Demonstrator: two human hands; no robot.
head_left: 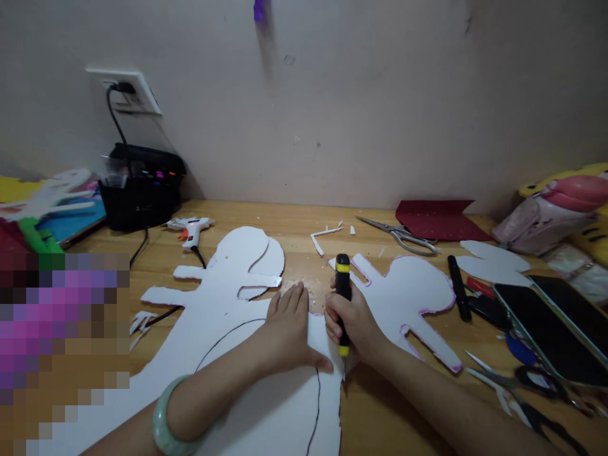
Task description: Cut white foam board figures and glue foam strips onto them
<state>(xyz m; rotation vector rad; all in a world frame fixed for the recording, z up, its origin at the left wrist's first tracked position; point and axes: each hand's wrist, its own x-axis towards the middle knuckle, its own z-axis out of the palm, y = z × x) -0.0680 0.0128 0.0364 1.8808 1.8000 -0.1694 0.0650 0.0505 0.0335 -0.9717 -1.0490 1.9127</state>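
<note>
White board lies under the left hand, fingers flat, thumb splayed; right hand clenches fingers round a cutter at the board's right edge.

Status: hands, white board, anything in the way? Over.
Left hand flat on white board. Right hand gripping cutter at board's edge. Drawn line partly under left hand.

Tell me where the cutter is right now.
In the head view, the cutter is just right of centre, held in the right hand, at the right edge of the white board under the left hand.
</note>
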